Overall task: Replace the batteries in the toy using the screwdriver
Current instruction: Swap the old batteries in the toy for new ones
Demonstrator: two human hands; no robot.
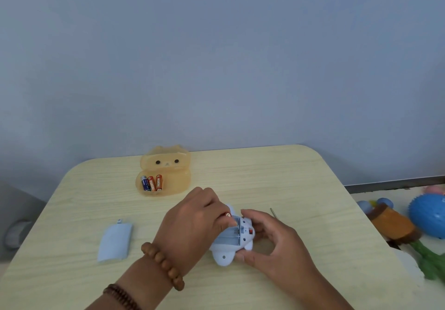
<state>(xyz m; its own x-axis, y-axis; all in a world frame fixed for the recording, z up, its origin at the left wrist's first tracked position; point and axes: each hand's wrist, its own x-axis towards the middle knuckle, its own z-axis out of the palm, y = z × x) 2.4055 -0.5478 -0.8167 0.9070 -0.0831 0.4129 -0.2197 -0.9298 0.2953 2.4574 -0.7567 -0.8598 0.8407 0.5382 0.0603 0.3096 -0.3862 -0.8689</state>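
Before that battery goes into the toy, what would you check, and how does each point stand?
1. Toy steadied by the right hand: ok.
2. Cover off, lying on the table: ok.
3. Battery pinched in the left hand over the open bay: ok.
4. Battery's ends facing the right way: cannot tell.
5. Spare batteries in the orange case: ok, three.
6. Screwdriver near, behind the right hand: ok.

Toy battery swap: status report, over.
Right hand grips toy; left hand pinches battery at its open compartment. Cover off, lying apart. Three spare batteries in orange case. Nothing blocking.
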